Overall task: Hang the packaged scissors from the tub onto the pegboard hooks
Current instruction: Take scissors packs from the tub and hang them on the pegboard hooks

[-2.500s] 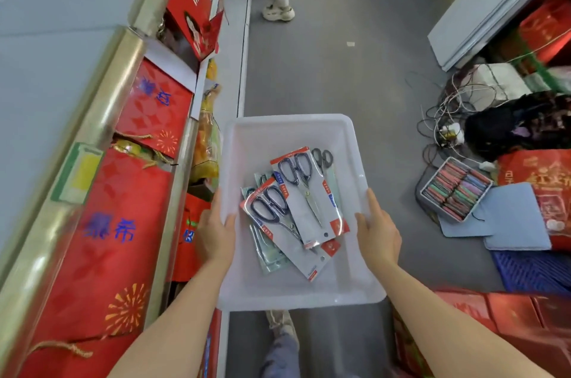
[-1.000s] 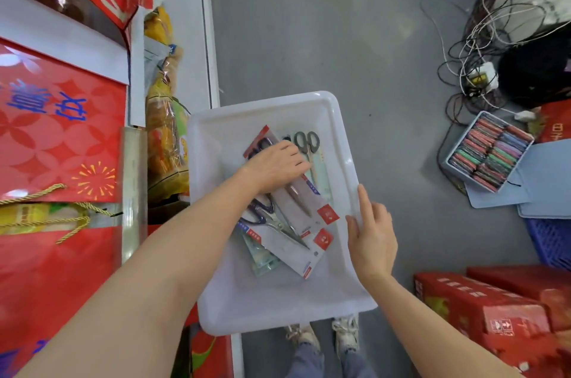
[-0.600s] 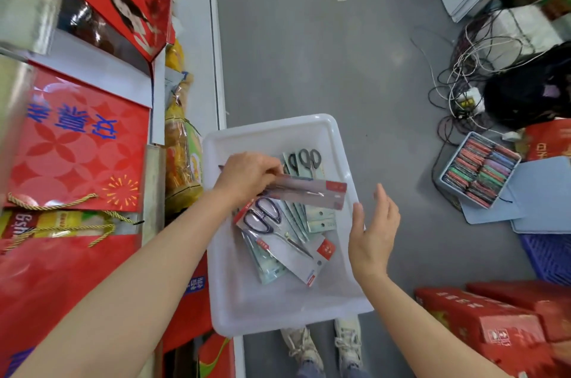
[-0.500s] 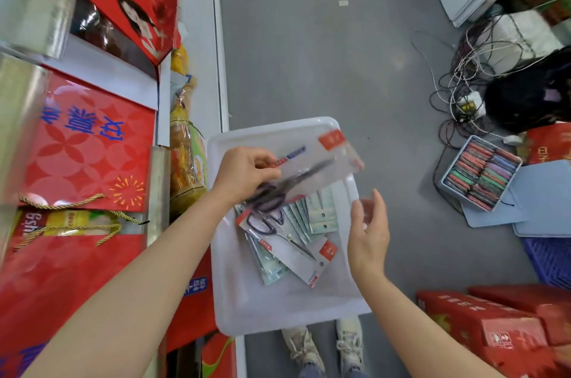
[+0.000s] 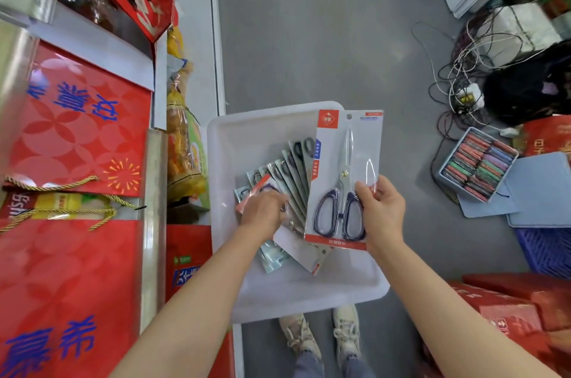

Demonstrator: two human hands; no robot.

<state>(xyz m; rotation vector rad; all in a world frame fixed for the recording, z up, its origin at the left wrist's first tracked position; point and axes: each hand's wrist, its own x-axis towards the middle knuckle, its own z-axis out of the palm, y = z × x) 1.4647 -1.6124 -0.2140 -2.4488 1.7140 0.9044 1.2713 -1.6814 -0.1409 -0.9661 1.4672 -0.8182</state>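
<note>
One scissors pack (image 5: 344, 179) is held upright above the tub (image 5: 247, 136) by the right hand (image 5: 381, 212), grip on its edge. Left hand (image 5: 262, 212) closed on further packs (image 5: 290, 173); hang-hole best kept uppermost.

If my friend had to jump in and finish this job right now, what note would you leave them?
Right hand: holds one packaged scissors upright over the white tub, gripping the card's right edge beside the handles.
Left hand: down in the tub, on the fanned pile of packs; its fingers seem to grip a red-edged pack, but the fingertips are hidden.
Done: one pack is lifted out.
Left: nothing is hung yet. No pegboard hooks are in view, so find them, hang this pack by the hole at the top of its card, then hang the rest from the tub.
</note>
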